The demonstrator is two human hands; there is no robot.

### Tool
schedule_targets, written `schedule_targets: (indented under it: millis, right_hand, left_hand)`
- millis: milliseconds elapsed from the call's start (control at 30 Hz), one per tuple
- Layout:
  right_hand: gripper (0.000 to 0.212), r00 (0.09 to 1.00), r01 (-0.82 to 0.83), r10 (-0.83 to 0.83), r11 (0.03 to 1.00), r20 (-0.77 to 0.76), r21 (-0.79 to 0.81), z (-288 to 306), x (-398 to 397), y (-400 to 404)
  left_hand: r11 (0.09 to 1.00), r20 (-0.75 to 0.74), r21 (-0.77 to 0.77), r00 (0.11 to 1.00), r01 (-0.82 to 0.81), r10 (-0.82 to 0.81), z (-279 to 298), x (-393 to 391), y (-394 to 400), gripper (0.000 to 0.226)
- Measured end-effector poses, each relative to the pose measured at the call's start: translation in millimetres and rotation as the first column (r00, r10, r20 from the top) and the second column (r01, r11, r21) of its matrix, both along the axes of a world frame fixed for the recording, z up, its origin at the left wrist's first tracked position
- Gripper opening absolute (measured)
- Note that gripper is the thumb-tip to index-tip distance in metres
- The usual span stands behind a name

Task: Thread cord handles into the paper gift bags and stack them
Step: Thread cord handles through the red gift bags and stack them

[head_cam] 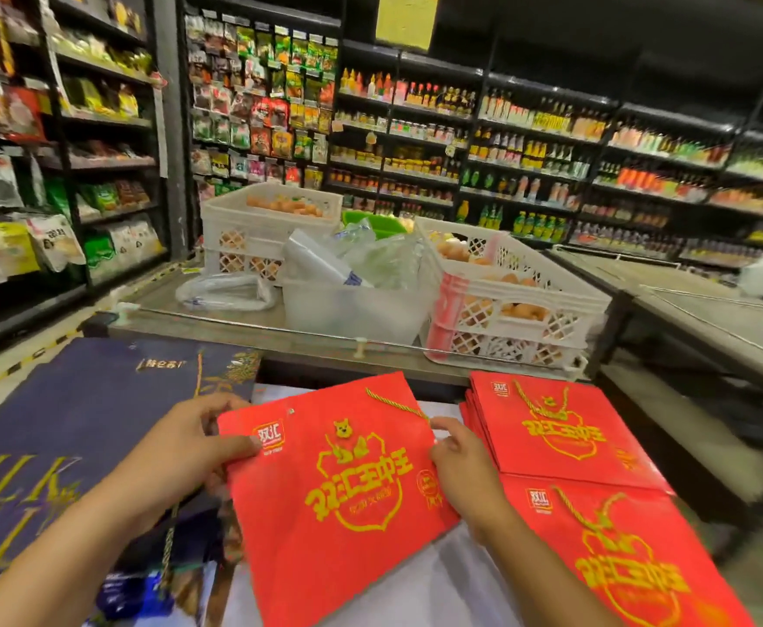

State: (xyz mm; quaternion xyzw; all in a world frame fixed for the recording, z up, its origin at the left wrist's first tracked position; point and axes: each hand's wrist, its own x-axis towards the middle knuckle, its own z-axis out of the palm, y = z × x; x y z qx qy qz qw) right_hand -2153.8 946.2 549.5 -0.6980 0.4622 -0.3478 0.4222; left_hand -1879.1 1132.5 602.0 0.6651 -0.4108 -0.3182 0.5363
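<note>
- Red gift bag [348,500] flat, lower centre.
- Left hand [180,450] pinches its left edge.
- Right hand [461,463] grips right edge, by gold cord [397,405].
- Stack of red bags [565,427] at right; navy bag [76,423] at left.

Flat red paper gift bag [339,500], printed in yellow with characters, a shield outline and a small animal figure, plus a white-and-red logo square at its corner. Twisted gold cord handle [395,404] near its top edge. Stack of matching red bags [565,427] at right. Dark navy bags [76,427] with gold lettering at left. White lattice plastic crates [510,300] holding orange-brown eggs.
</note>
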Motion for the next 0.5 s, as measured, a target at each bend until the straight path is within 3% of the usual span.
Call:
schedule_targets:
  millis: [167,300,400,500]
  right_hand:
    - [0.023,0.995,0.068,-0.077,0.988,-0.067,-0.139,-16,-21,-20]
    - [0.027,0.977,0.087,-0.146,0.938,-0.155,-0.336,-23,-23,-22]
    - [0.022,0.969,0.073,-0.181,0.860,-0.170,-0.504,-23,-17,-18]
    - [0.019,0.965,0.001,-0.136,0.854,-0.223,-0.520,-19,-12,-11]
  left_hand:
    - [0.985,-0.022,0.127,0.993,0.116,-0.114,-7,-28,-2,0.024]
    - [0.999,0.011,0.054,1.000,-0.006,0.005,-16,-48,-5,0.025]
    - [0.996,-0.067,0.007,0.993,-0.094,0.094,-22,-68,-6,0.025]
    - [0.985,-0.162,-0.015,0.973,-0.170,0.165,-30,-88,-7,0.024]
